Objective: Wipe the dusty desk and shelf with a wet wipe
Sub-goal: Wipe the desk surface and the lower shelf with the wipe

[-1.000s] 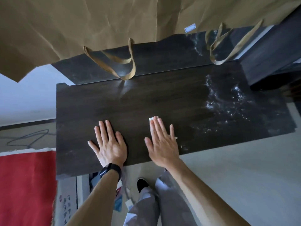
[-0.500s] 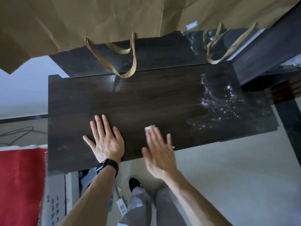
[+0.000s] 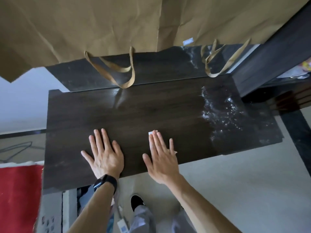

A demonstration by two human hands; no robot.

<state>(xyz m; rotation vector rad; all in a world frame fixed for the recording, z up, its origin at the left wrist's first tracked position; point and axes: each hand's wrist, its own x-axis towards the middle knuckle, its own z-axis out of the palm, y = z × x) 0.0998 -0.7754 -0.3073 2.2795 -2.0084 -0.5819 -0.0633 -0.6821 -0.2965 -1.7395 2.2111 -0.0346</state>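
- The right hand (image 3: 162, 158) lies flat with straight fingers and presses the wipe (image 3: 152, 133) on the desk (image 3: 151, 113), near its front edge. Only a white corner shows.
- The left hand (image 3: 105, 155) rests flat on the desk and holds nothing.
- The desk's left and middle look clean, but dust (image 3: 223, 115) lies at its right end.
- The shelf (image 3: 159, 68) behind the desk also shows dust, so it seems not yet wiped.

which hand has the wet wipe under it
The right hand: a white wet wipe peeks out past its fingertips. The left hand, with the black watch, lies flat on the bare desk.
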